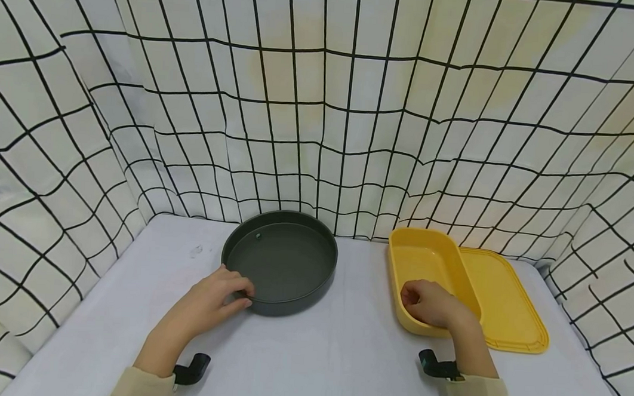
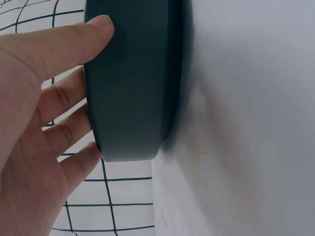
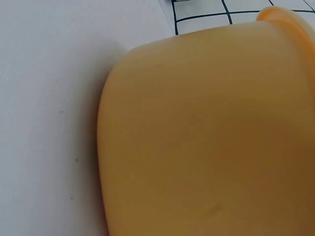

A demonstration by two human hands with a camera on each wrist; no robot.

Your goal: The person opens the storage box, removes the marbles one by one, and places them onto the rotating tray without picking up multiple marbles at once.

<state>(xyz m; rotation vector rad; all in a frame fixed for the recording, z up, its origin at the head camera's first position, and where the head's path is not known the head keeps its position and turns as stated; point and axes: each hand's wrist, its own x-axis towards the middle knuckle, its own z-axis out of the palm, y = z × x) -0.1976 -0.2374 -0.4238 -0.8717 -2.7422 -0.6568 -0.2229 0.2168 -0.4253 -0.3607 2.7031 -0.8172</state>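
A round dark grey-green pan (image 1: 287, 262) stands on the white table left of centre, with a small dark speck-like piece (image 1: 258, 235) inside its far wall. My left hand (image 1: 211, 303) grips the near-left rim; the left wrist view shows the thumb on the pan's outer wall (image 2: 133, 93) and the fingers at the rim. To the right stands a yellow rectangular container (image 1: 422, 251). My right hand (image 1: 432, 303) reaches over its near edge with curled fingers down inside. Whether those fingers hold anything is hidden; the right wrist view shows only the container's outer wall (image 3: 206, 123).
A flat yellow lid (image 1: 505, 303) lies against the container's right side. White cloth with a black grid (image 1: 331, 127) encloses the back and both sides of the table (image 1: 340, 367). A black wrist camera (image 1: 192, 369) sits on each forearm.
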